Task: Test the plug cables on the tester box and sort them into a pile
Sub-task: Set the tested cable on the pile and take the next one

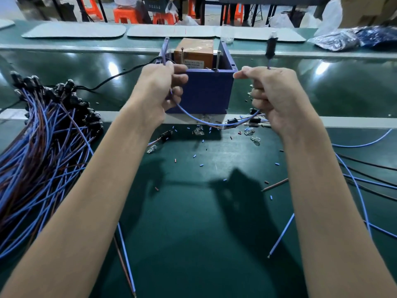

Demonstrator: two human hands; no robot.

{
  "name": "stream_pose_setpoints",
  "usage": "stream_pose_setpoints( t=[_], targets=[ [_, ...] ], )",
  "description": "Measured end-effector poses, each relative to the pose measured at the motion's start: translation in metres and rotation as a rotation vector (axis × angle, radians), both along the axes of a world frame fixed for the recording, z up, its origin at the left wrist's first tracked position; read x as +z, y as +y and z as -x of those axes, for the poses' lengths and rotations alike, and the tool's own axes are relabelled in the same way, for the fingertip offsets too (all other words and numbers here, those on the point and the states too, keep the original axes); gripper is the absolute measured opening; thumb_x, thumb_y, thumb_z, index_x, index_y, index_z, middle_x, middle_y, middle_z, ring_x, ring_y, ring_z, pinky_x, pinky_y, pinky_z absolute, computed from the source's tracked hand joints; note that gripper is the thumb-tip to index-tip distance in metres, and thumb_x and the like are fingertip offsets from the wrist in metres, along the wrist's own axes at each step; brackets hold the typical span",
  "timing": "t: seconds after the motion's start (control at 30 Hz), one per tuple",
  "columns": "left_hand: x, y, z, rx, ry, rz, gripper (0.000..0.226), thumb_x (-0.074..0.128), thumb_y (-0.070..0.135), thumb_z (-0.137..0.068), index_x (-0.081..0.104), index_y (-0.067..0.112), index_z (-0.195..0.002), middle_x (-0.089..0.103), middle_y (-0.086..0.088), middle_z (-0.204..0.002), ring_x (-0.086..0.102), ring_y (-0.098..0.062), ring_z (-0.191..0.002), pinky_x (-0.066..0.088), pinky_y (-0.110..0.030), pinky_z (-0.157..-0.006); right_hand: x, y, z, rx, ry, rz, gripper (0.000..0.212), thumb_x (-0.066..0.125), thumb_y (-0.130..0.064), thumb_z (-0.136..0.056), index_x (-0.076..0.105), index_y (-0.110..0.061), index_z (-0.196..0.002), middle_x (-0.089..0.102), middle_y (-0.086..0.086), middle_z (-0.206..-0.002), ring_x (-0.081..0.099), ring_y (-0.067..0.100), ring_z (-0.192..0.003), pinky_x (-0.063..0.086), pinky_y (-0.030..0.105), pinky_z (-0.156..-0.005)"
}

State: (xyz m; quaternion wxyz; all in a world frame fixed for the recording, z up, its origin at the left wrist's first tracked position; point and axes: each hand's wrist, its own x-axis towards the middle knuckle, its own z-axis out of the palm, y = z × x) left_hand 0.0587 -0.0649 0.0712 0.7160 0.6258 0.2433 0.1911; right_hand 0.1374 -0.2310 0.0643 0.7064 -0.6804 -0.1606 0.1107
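Note:
I hold one blue plug cable (199,119) between both hands in front of the blue tester box (207,91). My left hand (160,91) pinches its bare-wire end, which points up beside the box's left wall. My right hand (272,93) grips the other end, and the black plug (271,47) sticks up above my fingers, right of the box. The cable sags in a loop between my hands. Inside the box sit an orange block (196,53) and two upright metal pins (218,61). A big pile of blue and brown plug cables (43,151) lies at the left.
Loose blue and dark cables (365,179) lie at the right on the green mat. Small bulbs (254,139), a short plug (166,135) and wire scraps are scattered in front of the box. A black power cord (120,75) runs left from the box. Plastic bags (343,37) lie far right.

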Motion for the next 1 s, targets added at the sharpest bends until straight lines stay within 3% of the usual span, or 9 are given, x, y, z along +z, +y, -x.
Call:
stream_pose_setpoints(
  t=[0.07, 0.17, 0.33, 0.43, 0.63, 0.9, 1.0],
  targets=[
    [-0.001, -0.002, 0.0, -0.134, 0.096, -0.136, 0.04, 0.029, 0.032, -0.106, 0.062, 0.016, -0.09, 0.045, 0.013, -0.044, 0.028, -0.001, -0.033, 0.022, -0.012, -0.035, 0.0, 0.0, 0.001, 0.029, -0.006, 0.009, 0.02, 0.061, -0.018, -0.092, 0.072, -0.01, -0.077, 0.02, -0.012, -0.045, 0.016, 0.004, -0.039, 0.018, 0.015, -0.035],
    [-0.003, -0.007, 0.002, -0.282, 0.192, -0.337, 0.046, 0.032, 0.04, -0.105, 0.068, 0.018, -0.086, 0.041, 0.011, -0.046, 0.024, -0.004, -0.035, 0.02, -0.016, -0.037, -0.002, 0.002, 0.002, 0.059, -0.006, -0.008, 0.018, 0.063, -0.019, -0.092, 0.072, -0.008, -0.081, 0.026, -0.01, -0.05, 0.017, 0.003, -0.04, 0.017, 0.014, -0.035],
    [-0.007, -0.013, 0.004, -0.442, 0.23, -0.457, 0.042, 0.036, 0.039, -0.104, 0.067, 0.02, -0.081, 0.038, 0.004, -0.056, 0.025, -0.003, -0.036, 0.024, -0.014, -0.036, -0.007, 0.002, -0.001, 0.031, 0.016, 0.013, 0.014, 0.07, -0.021, -0.086, 0.072, -0.008, -0.09, 0.061, 0.002, -0.069, 0.024, 0.002, -0.04, 0.022, 0.012, -0.035],
    [-0.008, -0.014, 0.004, -0.485, 0.244, -0.524, 0.041, 0.037, 0.037, -0.103, 0.066, 0.021, -0.08, 0.04, 0.003, -0.056, 0.029, -0.002, -0.036, 0.026, -0.014, -0.039, -0.008, 0.001, -0.003, 0.047, 0.035, 0.027, 0.013, 0.072, -0.02, -0.085, 0.071, -0.007, -0.088, 0.071, 0.005, -0.071, 0.024, 0.003, -0.041, 0.022, 0.012, -0.035],
    [-0.009, -0.016, 0.005, -0.565, 0.292, -0.611, 0.039, 0.039, 0.037, -0.103, 0.066, 0.023, -0.08, 0.043, 0.004, -0.056, 0.031, -0.004, -0.04, 0.028, -0.014, -0.042, -0.012, 0.004, -0.005, 0.061, 0.058, 0.026, 0.009, 0.07, -0.01, -0.086, 0.065, -0.006, -0.079, 0.069, 0.001, -0.059, 0.023, 0.002, -0.037, 0.02, 0.013, -0.033],
    [-0.012, -0.014, 0.004, -0.529, 0.256, -0.621, 0.029, 0.041, 0.028, -0.104, 0.062, 0.022, -0.084, 0.048, 0.009, -0.052, 0.034, -0.002, -0.04, 0.029, -0.014, -0.043, -0.012, 0.005, -0.005, 0.066, 0.059, 0.102, 0.01, 0.069, -0.01, -0.086, 0.064, -0.001, -0.089, 0.07, 0.002, -0.06, 0.021, 0.002, -0.035, 0.019, 0.013, -0.032],
    [-0.012, -0.013, 0.003, -0.52, 0.261, -0.63, 0.03, 0.042, 0.028, -0.103, 0.057, 0.023, -0.078, 0.047, 0.012, -0.048, 0.033, -0.001, -0.038, 0.027, -0.016, -0.044, -0.011, 0.005, -0.005, 0.085, 0.055, 0.126, 0.012, 0.07, -0.014, -0.086, 0.064, -0.006, -0.079, 0.071, 0.003, -0.063, 0.021, 0.001, -0.035, 0.019, 0.013, -0.032]
  ],
)
